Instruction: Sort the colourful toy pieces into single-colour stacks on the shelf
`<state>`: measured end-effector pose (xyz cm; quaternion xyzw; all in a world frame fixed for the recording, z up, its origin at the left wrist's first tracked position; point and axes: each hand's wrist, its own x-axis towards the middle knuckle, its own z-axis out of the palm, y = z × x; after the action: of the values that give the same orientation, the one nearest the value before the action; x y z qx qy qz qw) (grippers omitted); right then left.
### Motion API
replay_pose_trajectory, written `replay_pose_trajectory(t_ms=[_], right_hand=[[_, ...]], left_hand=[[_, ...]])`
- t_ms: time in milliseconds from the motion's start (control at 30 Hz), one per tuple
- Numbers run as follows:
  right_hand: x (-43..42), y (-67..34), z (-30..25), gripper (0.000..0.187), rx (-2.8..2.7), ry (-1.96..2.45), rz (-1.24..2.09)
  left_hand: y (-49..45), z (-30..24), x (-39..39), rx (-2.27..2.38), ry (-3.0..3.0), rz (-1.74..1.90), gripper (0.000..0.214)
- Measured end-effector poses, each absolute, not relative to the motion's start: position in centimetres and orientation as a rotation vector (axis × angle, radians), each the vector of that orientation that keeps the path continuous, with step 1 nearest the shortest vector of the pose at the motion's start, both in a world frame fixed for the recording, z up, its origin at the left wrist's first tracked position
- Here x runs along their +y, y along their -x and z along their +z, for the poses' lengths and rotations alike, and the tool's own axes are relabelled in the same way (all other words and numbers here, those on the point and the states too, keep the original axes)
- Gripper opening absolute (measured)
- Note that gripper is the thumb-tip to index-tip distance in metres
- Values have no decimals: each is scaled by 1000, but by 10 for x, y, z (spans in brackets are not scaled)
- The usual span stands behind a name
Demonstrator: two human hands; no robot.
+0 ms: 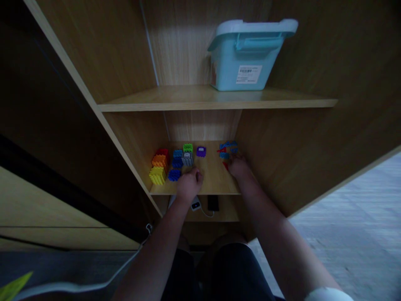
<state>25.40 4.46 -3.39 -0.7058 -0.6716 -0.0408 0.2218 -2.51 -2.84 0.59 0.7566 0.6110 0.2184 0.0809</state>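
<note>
My left hand (pixel 189 184) is over the front of the middle shelf, its fingers curled in; whatever they may hold is hidden. Just left of it lies a dark blue stack of ridged plastic pieces (pixel 174 175). On the right side of the same shelf, my right hand (pixel 239 167) reaches down with bent fingers at a small red plastic piece (pixel 225 166). Beyond those fingers lie loose blue pieces (pixel 224 155) and another red piece (pixel 222 150). Sorted stacks stand to the left: yellow (pixel 157 175), orange (pixel 159 161), red (pixel 163 153), grey (pixel 187 159), green (pixel 188 148) and purple (pixel 201 151).
A light blue lidded storage box (pixel 247 54) stands on the upper shelf (pixel 175 100). Below the middle shelf are a black phone-like slab (pixel 213 203) and a white device with a cable (pixel 196 205). Cabinet walls close in on both sides.
</note>
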Motion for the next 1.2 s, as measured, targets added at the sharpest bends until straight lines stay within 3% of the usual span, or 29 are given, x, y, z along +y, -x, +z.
replay_pose_trajectory(t_ms=[267, 467, 700, 1200], right_hand=[[29, -246, -20, 31, -1787, 2221, -297], [26, -242, -16, 43, -1778, 2256, -317], [25, -239, -14, 36, -1621, 2312, -73], [29, -248, -20, 30, -1546, 2224, -15]], left_hand=[[25, 5, -29, 1830, -2258, 647, 26], [25, 3, -30, 1842, -2297, 648, 26], [25, 3, -30, 1823, -2276, 641, 26], [25, 4, -30, 1820, -2298, 654, 25]])
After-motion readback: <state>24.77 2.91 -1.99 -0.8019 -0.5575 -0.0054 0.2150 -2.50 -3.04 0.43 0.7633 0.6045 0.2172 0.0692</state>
